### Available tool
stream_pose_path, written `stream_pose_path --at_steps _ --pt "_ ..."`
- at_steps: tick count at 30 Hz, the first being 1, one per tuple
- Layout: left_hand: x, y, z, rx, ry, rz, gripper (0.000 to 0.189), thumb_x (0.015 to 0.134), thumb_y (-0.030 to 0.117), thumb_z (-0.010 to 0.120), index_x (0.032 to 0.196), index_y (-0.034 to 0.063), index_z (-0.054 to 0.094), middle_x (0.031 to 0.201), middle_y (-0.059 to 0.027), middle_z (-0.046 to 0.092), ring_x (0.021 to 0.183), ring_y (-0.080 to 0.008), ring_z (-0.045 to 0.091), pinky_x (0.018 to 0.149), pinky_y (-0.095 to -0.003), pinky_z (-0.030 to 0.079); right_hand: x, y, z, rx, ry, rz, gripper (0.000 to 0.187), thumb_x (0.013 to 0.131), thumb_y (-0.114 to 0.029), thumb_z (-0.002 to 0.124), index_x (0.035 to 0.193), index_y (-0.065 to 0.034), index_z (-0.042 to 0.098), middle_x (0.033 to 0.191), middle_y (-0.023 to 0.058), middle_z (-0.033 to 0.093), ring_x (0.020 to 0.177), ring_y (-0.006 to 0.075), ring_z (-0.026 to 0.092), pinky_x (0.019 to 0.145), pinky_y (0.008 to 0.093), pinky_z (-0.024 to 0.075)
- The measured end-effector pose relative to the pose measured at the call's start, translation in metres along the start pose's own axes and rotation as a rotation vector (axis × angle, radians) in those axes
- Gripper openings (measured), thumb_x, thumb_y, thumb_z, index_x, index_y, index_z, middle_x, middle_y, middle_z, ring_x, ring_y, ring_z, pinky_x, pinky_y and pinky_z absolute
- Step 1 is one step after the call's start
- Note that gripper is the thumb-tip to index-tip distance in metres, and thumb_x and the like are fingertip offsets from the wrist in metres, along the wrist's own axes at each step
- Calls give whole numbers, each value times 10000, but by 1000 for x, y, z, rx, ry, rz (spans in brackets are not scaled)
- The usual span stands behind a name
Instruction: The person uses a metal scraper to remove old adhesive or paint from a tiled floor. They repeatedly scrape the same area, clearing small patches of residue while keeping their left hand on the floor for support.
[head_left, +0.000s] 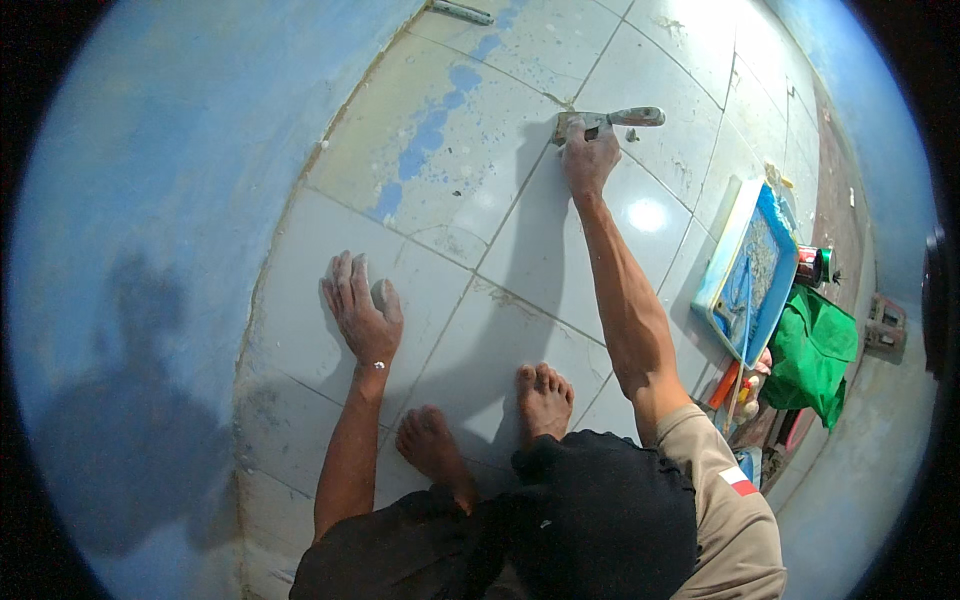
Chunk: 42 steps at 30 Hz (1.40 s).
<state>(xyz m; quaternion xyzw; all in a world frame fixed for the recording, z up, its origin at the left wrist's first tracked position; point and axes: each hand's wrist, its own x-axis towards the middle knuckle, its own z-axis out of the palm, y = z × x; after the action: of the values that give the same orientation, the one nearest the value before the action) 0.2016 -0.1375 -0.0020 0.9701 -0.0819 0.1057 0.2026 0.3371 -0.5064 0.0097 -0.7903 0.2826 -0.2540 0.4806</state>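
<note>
My right hand (591, 156) reaches forward and grips a scraper or putty knife (637, 117), its worn handle pointing right and its blade side low over the white floor tiles (525, 292). A small dark crumb (631, 136) lies just right of that hand. My left hand (364, 315) holds nothing; its dusty fingers are spread over the tiles near the left wall, though whether the palm touches them I cannot tell. Between the hands and farther forward, a trail of blue paint spots (424, 146) marks the tiles.
Blue-painted walls (150, 187) rise on both sides. At right stands a paint tray (750, 262) with a blue liner, beside a tin (810, 265), a green bag (814, 349) and an orange-handled tool (724, 384). A stained rod-like thing (461, 12) lies at the top by the left wall.
</note>
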Motion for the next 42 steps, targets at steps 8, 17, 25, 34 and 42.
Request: stream_pose_path --at_steps 8,17,25,34,42 --pt "2 5 0 -27 17 3 526 922 187 649 1414 33 543 1524 -175 483 1467 -374 400 1217 -608 245 8 18 5 -101 86 -157 242 923 -193 655 878 38 711 732 140 725 627 232 691 614 387 544" --pt "1 -2 -4 -5 -14 -14 543 933 206 646 1434 36 523 1536 -175 450 1489 -364 366 1233 -629 224 14 4 6 20 54 -47 258 927 -178 645 835 58 689 657 122 691 561 201 660 581 366 540" --pt "1 5 -1 -9 -19 -12 552 928 206 652 1438 43 518 1544 -172 448 1497 -362 357 1235 -630 222 30 35 9 -15 42 -29 284 894 -239 673 891 42 706 754 170 717 697 235 698 682 410 538" --pt "4 7 -2 -20 7 0 528 936 202 639 1425 35 532 1528 -164 475 1467 -371 396 1214 -611 239 25 22 11 -37 61 -108 261 903 -217 669 844 36 693 664 96 675 593 193 634 585 376 511" --pt "3 5 -2 -13 2 -7 518 937 204 637 1418 38 541 1525 -176 479 1464 -369 400 1217 -599 243 21 4 17 -81 58 -227 293 888 -246 669 841 42 702 666 141 686 590 254 657 638 426 524"
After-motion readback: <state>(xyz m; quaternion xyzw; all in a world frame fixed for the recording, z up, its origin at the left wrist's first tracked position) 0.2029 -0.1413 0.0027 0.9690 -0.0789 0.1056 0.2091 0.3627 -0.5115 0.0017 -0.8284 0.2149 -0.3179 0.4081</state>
